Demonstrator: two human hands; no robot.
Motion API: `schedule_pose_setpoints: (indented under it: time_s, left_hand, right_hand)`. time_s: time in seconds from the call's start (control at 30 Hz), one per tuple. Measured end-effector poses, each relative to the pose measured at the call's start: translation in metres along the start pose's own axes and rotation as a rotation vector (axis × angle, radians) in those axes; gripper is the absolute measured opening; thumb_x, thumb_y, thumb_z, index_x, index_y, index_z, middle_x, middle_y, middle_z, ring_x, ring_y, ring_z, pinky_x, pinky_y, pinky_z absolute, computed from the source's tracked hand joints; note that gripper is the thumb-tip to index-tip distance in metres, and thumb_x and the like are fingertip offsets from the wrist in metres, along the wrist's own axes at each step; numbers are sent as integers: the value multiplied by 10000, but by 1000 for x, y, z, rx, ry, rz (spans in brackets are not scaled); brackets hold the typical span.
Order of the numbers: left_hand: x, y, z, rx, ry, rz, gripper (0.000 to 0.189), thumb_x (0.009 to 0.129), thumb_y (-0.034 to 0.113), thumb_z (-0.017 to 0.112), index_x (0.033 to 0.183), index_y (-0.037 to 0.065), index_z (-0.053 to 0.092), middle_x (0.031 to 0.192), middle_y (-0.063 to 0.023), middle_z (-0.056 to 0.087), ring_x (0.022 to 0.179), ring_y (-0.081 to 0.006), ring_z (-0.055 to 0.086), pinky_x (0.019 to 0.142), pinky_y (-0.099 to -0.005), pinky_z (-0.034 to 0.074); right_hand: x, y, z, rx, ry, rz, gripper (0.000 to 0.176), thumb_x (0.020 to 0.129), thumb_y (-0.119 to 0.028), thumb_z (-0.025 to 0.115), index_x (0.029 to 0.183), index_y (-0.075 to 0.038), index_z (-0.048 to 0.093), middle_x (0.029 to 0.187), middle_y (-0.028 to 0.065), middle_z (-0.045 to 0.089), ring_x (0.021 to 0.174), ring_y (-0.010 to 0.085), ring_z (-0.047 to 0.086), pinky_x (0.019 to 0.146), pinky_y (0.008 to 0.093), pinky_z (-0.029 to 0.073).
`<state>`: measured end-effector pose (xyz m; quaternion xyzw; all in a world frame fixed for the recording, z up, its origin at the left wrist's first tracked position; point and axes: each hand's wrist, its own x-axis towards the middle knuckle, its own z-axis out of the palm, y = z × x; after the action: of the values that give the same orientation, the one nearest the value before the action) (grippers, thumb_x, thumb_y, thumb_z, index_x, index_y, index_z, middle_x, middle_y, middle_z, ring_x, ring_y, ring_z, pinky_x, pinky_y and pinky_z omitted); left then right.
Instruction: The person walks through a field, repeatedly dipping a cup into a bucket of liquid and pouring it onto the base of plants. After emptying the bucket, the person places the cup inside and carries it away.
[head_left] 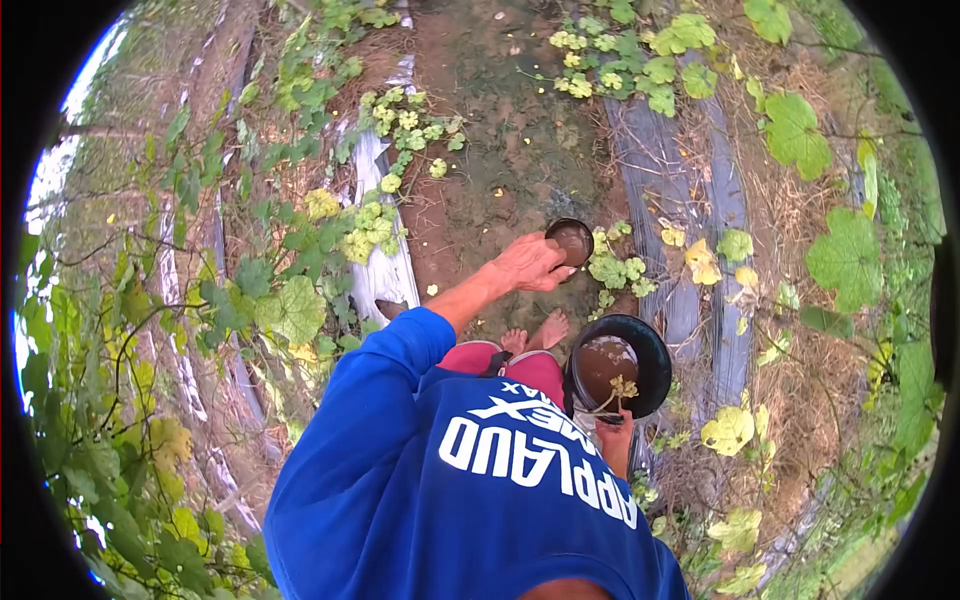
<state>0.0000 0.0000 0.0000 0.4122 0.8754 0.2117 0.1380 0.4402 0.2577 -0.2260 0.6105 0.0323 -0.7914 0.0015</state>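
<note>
My left hand [530,264] stretches forward over the path, its fingers closed round the edge of a small dark cup [571,240] with brown liquid in it. Close by my right leg is a black bucket [654,372], part-filled with muddy brown liquid [605,366]. My right hand [614,430] grips the bucket's near rim, its fingers partly hidden. A small yellowish plant sprig [623,388] overlaps the bucket just above that hand. Low yellow-green leaves [615,272] grow right beside the cup.
My bare feet [535,335] stand on a damp dirt path [500,140]. Dark plastic mulch [660,180] covers the bed on the right, and pale plastic [385,270] edges the left bed. Leafy vines [297,310] and dry straw line both sides.
</note>
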Motion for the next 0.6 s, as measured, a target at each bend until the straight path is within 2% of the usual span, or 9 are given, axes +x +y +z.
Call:
schedule_pose_setpoints:
  time_s: [0.07,0.1,0.23,0.3,0.43,0.47,0.5,0.57,0.6]
  left_hand:
    - [-15,7,0,-52,94,-91,331,850,333,619,787,11,664,785,-210,641,793,-414,622,749,-495,485]
    - [-24,-22,-26,-30,132,-100,331,850,333,619,787,11,664,785,-210,641,793,-414,622,749,-495,485]
    - [-72,-36,-56,-28,166,-301,322,852,314,619,799,-1,667,792,-223,651,793,-422,621,730,-492,487]
    - [-96,-54,-64,-32,160,-470,331,846,319,626,817,-7,673,820,-231,660,799,-423,626,736,-494,490]
    - [-139,-90,-99,42,147,-636,328,853,332,613,874,15,692,822,-242,660,803,-420,633,740,-486,503]
    - [-148,-100,-106,17,225,-650,322,857,336,607,898,30,700,824,-244,661,800,-419,635,740,-487,504]
    - [-156,-107,-119,-9,302,-663,319,860,340,602,922,46,708,826,-246,661,797,-418,636,739,-487,504]
    - [-168,-143,-138,79,187,-796,316,866,351,597,956,76,724,813,-243,664,789,-420,638,735,-486,505]
    - [-170,-154,-156,83,192,-802,326,875,361,589,965,80,726,787,-242,659,783,-425,637,736,-484,508]
  right_hand:
    - [-13,-21,-6,-435,-226,-248,587,781,43,720,1249,-81,388,1033,105,654,932,180,644,851,305,518]
    - [2,-9,34,-455,-266,-254,587,781,43,720,1249,-81,388,1033,105,654,932,180,644,851,305,518]
    - [8,-35,47,-561,-340,-341,544,778,50,720,1206,-64,405,1013,106,653,890,160,636,808,291,524]
    - [-9,-44,78,-600,-168,-243,590,769,40,739,1231,-77,392,991,96,646,863,153,628,779,280,520]
    - [16,-61,87,-670,-257,-375,623,775,33,735,1269,-84,373,936,64,620,836,138,615,737,270,513]
    - [17,-64,95,-673,-274,-446,482,745,-59,747,1156,-84,497,864,55,630,759,162,611,674,322,512]
    - [14,-69,115,-681,-279,-448,482,745,-59,747,1156,-84,497,864,55,630,759,162,611,674,322,512]
    - [8,-81,165,-376,50,-38,303,681,-168,739,942,-100,602,770,47,634,664,209,590,607,372,484]
    - [-6,-72,192,-405,109,-113,216,623,-242,710,777,-118,623,710,39,634,607,250,560,570,394,444]
